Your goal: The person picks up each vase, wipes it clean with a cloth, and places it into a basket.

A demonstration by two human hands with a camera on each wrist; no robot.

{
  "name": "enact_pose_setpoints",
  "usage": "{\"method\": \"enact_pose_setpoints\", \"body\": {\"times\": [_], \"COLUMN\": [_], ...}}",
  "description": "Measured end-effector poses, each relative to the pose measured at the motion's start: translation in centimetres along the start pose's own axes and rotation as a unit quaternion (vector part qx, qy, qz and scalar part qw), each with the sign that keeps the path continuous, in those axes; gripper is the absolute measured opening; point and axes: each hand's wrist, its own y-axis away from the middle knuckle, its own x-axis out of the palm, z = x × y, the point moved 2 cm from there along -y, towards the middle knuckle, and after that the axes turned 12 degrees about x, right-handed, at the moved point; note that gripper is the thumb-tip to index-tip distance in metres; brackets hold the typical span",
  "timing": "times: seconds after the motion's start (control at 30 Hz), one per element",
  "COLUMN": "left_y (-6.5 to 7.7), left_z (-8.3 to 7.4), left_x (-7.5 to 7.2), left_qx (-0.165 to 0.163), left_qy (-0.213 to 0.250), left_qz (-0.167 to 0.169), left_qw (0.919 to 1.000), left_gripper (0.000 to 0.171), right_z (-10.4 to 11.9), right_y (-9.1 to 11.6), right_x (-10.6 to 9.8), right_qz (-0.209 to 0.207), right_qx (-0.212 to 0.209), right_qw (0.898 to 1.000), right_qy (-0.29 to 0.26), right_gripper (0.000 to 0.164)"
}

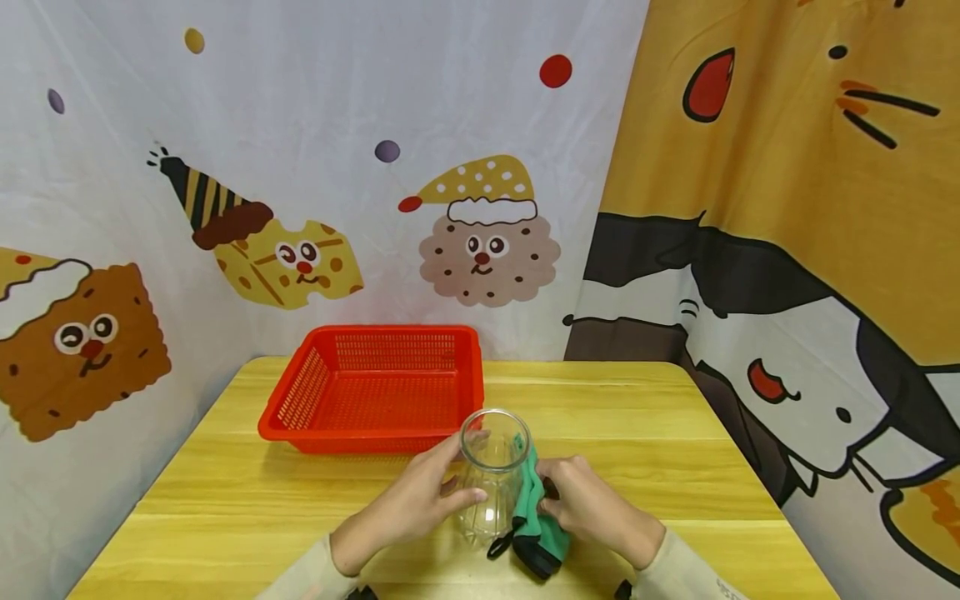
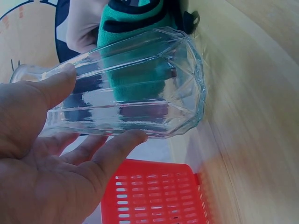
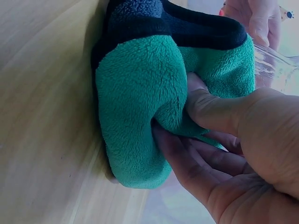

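A clear glass vase (image 1: 491, 492) with faceted sides and a round rim stands upright near the table's front. My left hand (image 1: 420, 496) holds it from the left, thumb on the near side and fingers around the far side, as the left wrist view (image 2: 60, 154) also shows. Against the vase's right side is a green cloth (image 1: 547, 533) with black edging and a black hanging loop. My right hand (image 1: 588, 504) pinches a fold of this cloth (image 3: 135, 102) between thumb and fingers. The cloth's lower part hangs down to the tabletop.
A red plastic basket (image 1: 371, 444) with slotted walls sits behind the vase, toward the left back of the wooden table (image 1: 622, 417). Behind the table hangs a printed curtain (image 1: 315, 100) with cartoon figures.
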Motion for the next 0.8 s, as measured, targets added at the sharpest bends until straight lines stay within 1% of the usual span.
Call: {"method": "enact_pose_setpoints", "body": {"times": [0.13, 0.37, 0.57, 0.8], "left_y": [-0.02, 0.10, 0.12, 0.19], "left_z": [-0.03, -0.04, -0.11, -0.10], "left_x": [-0.06, -0.11, -0.16, -0.12], "left_qx": [-0.001, 0.002, 0.003, -0.001], "left_qy": [-0.006, 0.008, 0.003, 0.008], "left_qz": [0.001, 0.002, 0.001, 0.003], "left_qw": [1.0000, 1.0000, 1.0000, 1.0000], "left_gripper": [0.078, 0.074, 0.076, 0.076], "right_z": [0.03, 0.12, 0.13, -0.03], "right_y": [-0.06, -0.03, -0.05, 0.10], "right_x": [0.04, 0.09, 0.07, 0.02], "right_qz": [-0.001, 0.000, 0.004, 0.006], "right_qx": [0.000, 0.002, 0.004, 0.007], "right_qw": [1.000, 1.000, 1.000, 1.000], "right_qy": [-0.001, 0.000, -0.007, -0.014], "right_gripper": [0.033, 0.033, 0.033, 0.030]}}
